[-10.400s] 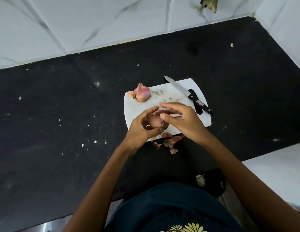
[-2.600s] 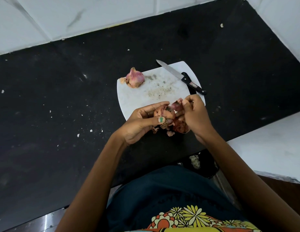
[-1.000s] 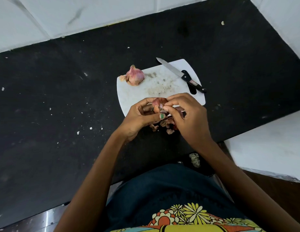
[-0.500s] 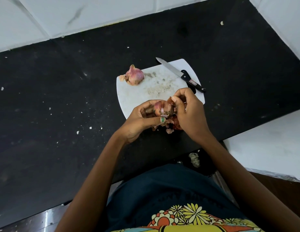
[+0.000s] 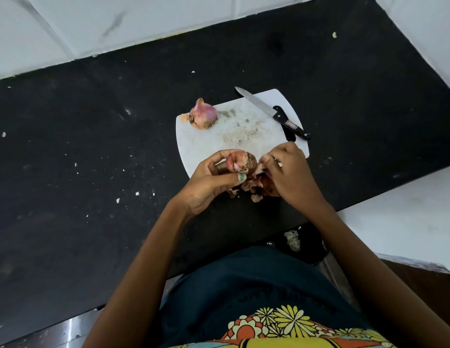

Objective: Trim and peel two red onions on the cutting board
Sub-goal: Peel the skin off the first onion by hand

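My left hand [image 5: 208, 182] grips a partly peeled red onion [image 5: 240, 160] just above the near edge of the white cutting board [image 5: 244, 131]. My right hand [image 5: 286, 177] is beside it on the right, its fingertips pinching a strip of onion skin [image 5: 262, 168] next to the onion. A second red onion [image 5: 202, 114], still in its skin, lies on the board's far left corner. A black-handled knife [image 5: 274, 113] lies across the board's far right corner.
Torn onion skins [image 5: 254, 189] lie on the black counter [image 5: 93, 159] below my hands. White tiled walls [image 5: 118, 18] close the back and right. A white ledge [image 5: 407, 217] is at the near right. Small crumbs dot the counter.
Over the last second my right hand has pulled skin off the onion and shifted down and right. The left hand has turned the onion a little. The second onion and knife stay put.
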A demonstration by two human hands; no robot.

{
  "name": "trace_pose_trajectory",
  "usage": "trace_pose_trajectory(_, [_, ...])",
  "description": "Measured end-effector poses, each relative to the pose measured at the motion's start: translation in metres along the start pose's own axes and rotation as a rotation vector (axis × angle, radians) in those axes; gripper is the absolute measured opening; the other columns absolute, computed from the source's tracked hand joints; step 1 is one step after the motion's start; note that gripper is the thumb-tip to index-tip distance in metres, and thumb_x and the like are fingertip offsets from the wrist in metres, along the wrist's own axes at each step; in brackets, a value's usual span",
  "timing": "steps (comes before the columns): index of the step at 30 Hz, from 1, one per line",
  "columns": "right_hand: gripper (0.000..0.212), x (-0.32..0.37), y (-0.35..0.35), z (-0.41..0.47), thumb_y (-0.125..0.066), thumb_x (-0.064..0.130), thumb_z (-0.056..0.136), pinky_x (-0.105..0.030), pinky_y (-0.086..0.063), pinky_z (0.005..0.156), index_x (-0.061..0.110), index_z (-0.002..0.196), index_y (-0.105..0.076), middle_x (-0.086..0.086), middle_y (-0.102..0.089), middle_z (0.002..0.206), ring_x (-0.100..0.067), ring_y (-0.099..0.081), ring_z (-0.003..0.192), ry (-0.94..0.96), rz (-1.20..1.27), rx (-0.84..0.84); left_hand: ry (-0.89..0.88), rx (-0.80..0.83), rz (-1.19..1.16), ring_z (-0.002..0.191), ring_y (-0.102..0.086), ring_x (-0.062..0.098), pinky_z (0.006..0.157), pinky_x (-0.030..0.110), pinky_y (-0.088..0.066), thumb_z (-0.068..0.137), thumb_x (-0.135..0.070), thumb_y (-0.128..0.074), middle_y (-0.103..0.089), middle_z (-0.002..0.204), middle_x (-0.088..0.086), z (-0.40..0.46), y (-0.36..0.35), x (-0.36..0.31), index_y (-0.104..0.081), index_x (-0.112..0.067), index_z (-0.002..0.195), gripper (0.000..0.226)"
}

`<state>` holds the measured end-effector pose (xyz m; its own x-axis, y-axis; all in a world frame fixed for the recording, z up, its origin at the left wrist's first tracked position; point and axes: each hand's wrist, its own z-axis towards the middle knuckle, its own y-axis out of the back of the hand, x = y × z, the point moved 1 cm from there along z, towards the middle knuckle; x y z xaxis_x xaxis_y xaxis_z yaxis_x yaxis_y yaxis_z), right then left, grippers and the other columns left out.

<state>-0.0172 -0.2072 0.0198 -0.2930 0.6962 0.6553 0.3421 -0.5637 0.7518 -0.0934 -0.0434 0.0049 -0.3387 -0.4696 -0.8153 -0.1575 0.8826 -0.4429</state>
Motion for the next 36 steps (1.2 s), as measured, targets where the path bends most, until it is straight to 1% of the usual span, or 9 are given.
trace_pose_trajectory(3, [0.017,0.02,0.012,-0.006,-0.057,0.023,0.094,-0.015,-0.047,0.075,0.012,0.099,-0.07,0.003,-0.062,0.099,-0.009,-0.061,0.088,-0.001,0.285,-0.033,-0.012,-0.022,0.01,0.094,-0.066,0.016,0.077,0.023,-0.055,0.077,0.016,-0.062,-0.065,0.105,0.006,0.0,-0.001,0.0,-0.06,-0.01,0.113,0.044])
trace_pose_trajectory(5, [0.015,0.031,0.016,-0.01,-0.065,0.022,0.09,-0.017,-0.053,0.073,0.014,0.101,-0.071,0.006,-0.066,0.098,-0.009,-0.066,0.084,0.001,0.405,0.002,-0.024,-0.034,-0.003,0.094,-0.066,0.016,0.079,0.025,-0.055,0.074,0.011,-0.065,-0.066,0.102,0.005,0.001,0.0,0.0,-0.061,-0.009,0.111,0.043])
trace_pose_trajectory(8, [0.019,0.033,0.014,-0.012,-0.073,0.016,0.083,-0.019,-0.056,0.073,0.012,0.101,-0.072,0.004,-0.068,0.099,-0.006,-0.067,0.087,-0.005,0.456,0.003,-0.034,-0.039,0.005,0.095,-0.066,0.017,0.083,0.028,-0.056,0.066,0.002,-0.071,-0.068,0.099,0.004,0.001,0.002,0.0,-0.063,-0.011,0.109,0.045])
trace_pose_trajectory(11, [0.019,0.033,0.013,-0.01,-0.076,0.01,0.079,-0.025,-0.059,0.074,0.011,0.097,-0.072,0.002,-0.07,0.094,-0.006,-0.069,0.085,-0.027,0.477,-0.003,-0.04,-0.044,0.04,0.096,-0.065,0.018,0.086,0.031,-0.056,0.064,0.0,-0.072,-0.069,0.097,0.002,0.001,0.004,0.0,-0.063,-0.011,0.108,0.046])
trace_pose_trajectory(14, [0.02,0.033,0.014,-0.008,-0.076,0.008,0.076,-0.029,-0.06,0.071,0.011,0.095,-0.072,0.004,-0.071,0.089,-0.008,-0.07,0.078,-0.026,0.471,0.041,-0.038,-0.045,0.037,0.092,-0.066,0.014,0.08,0.026,-0.056,0.064,0.002,-0.071,-0.071,0.093,0.0,-0.001,0.004,0.002,-0.062,-0.011,0.108,0.047])
trace_pose_trajectory(21, [0.019,0.033,0.016,-0.007,-0.075,0.008,0.075,-0.029,-0.059,0.068,0.015,0.092,-0.073,0.006,-0.07,0.087,-0.012,-0.069,0.072,0.012,0.43,0.032,-0.027,-0.028,0.028,0.087,-0.067,0.011,0.075,0.023,-0.056,0.064,0.004,-0.068,-0.072,0.089,-0.003,-0.002,0.004,0.002,-0.061,-0.011,0.107,0.046])
trace_pose_trajectory(30, [0.01,0.029,0.014,-0.011,-0.069,0.005,0.08,-0.012,-0.051,0.062,0.009,0.088,-0.074,0.003,-0.07,0.076,-0.007,-0.065,0.069,0.103,0.351,-0.109,-0.013,-0.042,0.011,0.086,-0.068,0.014,0.073,0.024,-0.057,0.065,0.003,-0.069,-0.072,0.09,0.0,-0.002,0.002,0.008,-0.061,-0.01,0.108,0.045])
trace_pose_trajectory(33, [0.015,0.03,0.014,-0.014,-0.075,0.018,0.081,-0.021,-0.057,0.065,0.012,0.094,-0.072,0.005,-0.07,0.087,-0.006,-0.068,0.075,0.063,0.428,-0.042,-0.016,-0.063,0.004,0.088,-0.068,0.014,0.078,0.025,-0.057,0.065,0.002,-0.07,-0.071,0.09,0.0,-0.001,0.003,0.007,-0.061,-0.011,0.105,0.044])
trace_pose_trajectory(36, [0.022,0.028,0.009,-0.016,-0.078,0.024,0.078,-0.03,-0.058,0.07,0.012,0.095,-0.071,0.004,-0.066,0.092,-0.007,-0.065,0.084,0.114,0.377,-0.073,-0.028,-0.056,0.039,0.085,-0.067,0.013,0.08,0.026,-0.057,0.063,0.001,-0.071,-0.071,0.088,-0.002,-0.001,0.002,0.005,-0.061,-0.013,0.102,0.043])
